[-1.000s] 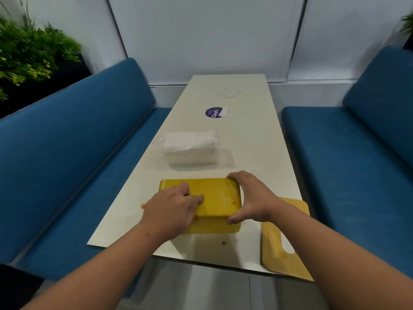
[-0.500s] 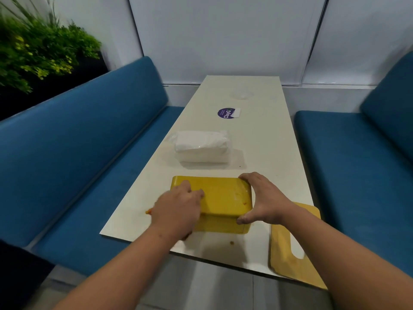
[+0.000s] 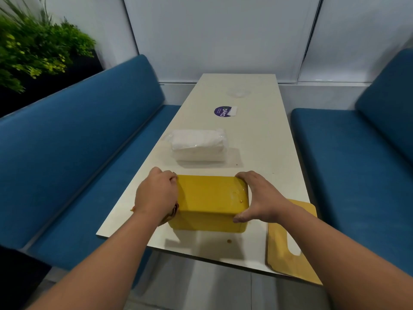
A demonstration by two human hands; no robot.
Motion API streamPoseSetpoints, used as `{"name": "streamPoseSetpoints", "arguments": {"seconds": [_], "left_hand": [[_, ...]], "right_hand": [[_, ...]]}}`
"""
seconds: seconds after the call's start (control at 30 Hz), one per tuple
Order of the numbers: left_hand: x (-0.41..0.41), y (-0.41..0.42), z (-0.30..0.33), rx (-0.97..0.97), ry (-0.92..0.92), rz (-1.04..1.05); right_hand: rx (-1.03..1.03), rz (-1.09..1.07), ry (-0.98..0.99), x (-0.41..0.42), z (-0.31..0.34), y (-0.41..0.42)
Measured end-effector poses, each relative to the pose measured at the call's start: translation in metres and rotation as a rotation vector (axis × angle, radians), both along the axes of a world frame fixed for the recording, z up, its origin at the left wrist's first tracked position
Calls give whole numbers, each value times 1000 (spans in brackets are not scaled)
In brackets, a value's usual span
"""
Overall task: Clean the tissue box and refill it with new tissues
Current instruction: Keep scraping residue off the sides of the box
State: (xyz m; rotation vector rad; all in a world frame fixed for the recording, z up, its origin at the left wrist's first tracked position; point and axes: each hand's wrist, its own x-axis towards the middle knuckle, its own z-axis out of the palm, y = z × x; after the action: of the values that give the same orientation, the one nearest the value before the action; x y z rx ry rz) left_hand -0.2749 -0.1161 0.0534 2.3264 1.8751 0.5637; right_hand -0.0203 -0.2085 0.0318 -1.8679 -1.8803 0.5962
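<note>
Purple round sticker (image 3: 224, 111) reading "ClayG", yellow tissue box (image 3: 212, 199) unlabelled

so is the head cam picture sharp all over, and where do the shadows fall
Head view: the yellow tissue box and the tissue pack are fairly sharp, while the plant and the left bench back's top edge smear with motion blur; wide-angle bending curves the benches; soft shadows fall on the table toward the camera under the box and right of the pack.

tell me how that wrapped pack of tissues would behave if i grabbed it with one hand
The tissue pack would probably squash and sag rather than hold shape: it looks like soft stacked sheets in loose clear wrap. It is likely light for its size. The glossy film may slip a little in the grip, and its flat, low shape on the table makes rolling or tipping unlikely.
</note>
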Motion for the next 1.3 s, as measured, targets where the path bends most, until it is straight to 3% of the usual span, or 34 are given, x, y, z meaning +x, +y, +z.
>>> {"name": "streamPoseSetpoints", "arguments": {"seconds": [0.3,0.47,0.53,0.63,0.73,0.83,1.07,1.3], "left_hand": [[63,-53,-1,93,143,-366],[51,-69,-7,171,137,-759],[45,-65,-1,104,149,-870],[42,-51,17,-42,97,-832],[48,-32,30,5,-28,-658],[64,-13,36,-13,88,-615],[114,2,26,-29,235,-761],[91,-23,20,-31,235,-996]], "right_hand": [[1,-17,7,-1,1,0],[13,-6,16,-1,-2,1],[-10,2,42,1,-4,2],[-65,-27,162,6,-9,-2],[-76,-81,253,10,-13,-7],[-64,-87,284,12,-15,-8],[-15,-106,328,11,-17,-9],[10,-118,320,11,-20,-8]]}}
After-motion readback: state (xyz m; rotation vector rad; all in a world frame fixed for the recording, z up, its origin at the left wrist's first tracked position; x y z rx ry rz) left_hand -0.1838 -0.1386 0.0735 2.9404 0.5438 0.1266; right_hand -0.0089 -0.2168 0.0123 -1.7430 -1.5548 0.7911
